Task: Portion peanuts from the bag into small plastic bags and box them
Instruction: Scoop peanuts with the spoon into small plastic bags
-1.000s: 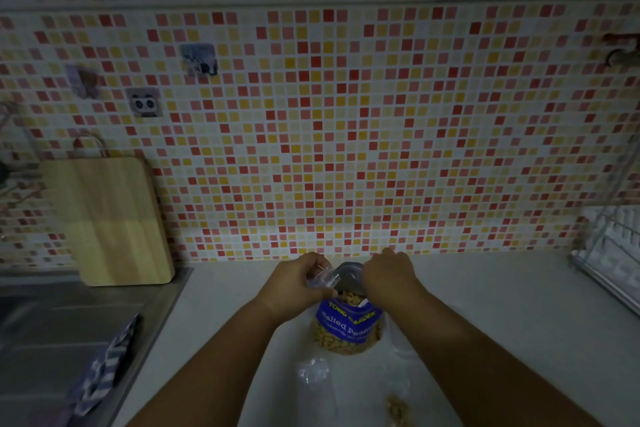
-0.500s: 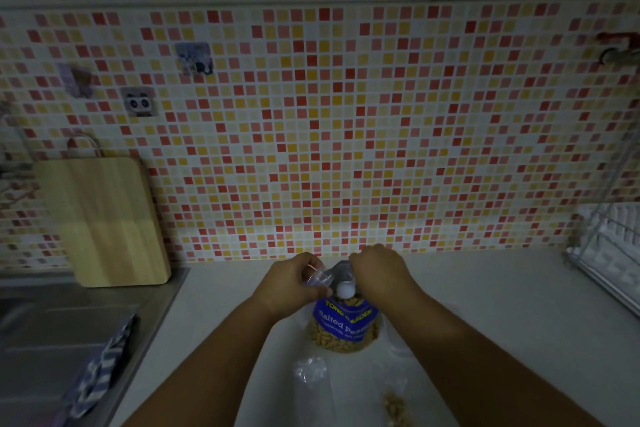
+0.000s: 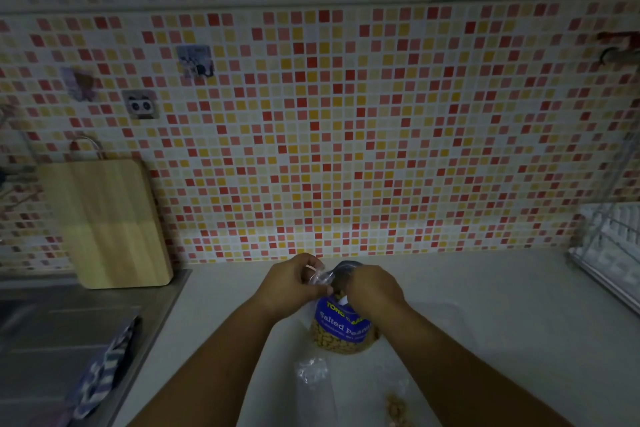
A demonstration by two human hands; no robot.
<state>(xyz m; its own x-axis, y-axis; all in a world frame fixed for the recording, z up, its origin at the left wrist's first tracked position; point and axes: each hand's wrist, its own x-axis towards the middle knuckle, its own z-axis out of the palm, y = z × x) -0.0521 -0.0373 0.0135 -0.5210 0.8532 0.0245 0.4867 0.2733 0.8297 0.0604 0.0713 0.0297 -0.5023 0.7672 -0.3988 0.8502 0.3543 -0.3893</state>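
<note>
Two hands met over the mouth of the peanut bag [image 3: 341, 329], which stood upright on the pale bench [image 3: 502, 322], near the middle and a little out from the tiled wall [image 3: 346, 132]. Its blue label faced the camera, with nuts showing through the clear lower part. The left hand [image 3: 291, 282] had its fingers curled, pinching a small plastic bag [image 3: 320, 277] of crumpled clear film right at the left side of the opening. The right hand [image 3: 375, 291] was bent down over the opening with fingers curled – whether they gripped the rim or something inside, I could not tell.

Nearer the camera, a second clear bag [image 3: 311, 371] lay flat on the bench, and just to its right sat a few loose-looking peanuts [image 3: 396, 407] – dim and hard to make out. At far left a wooden cutting board [image 3: 107, 222] leaned against the wall beside a steel sink [image 3: 69, 322], where a striped cloth [image 3: 104, 371] lay. A wire dish rack [image 3: 613, 253] stood at far right.
</note>
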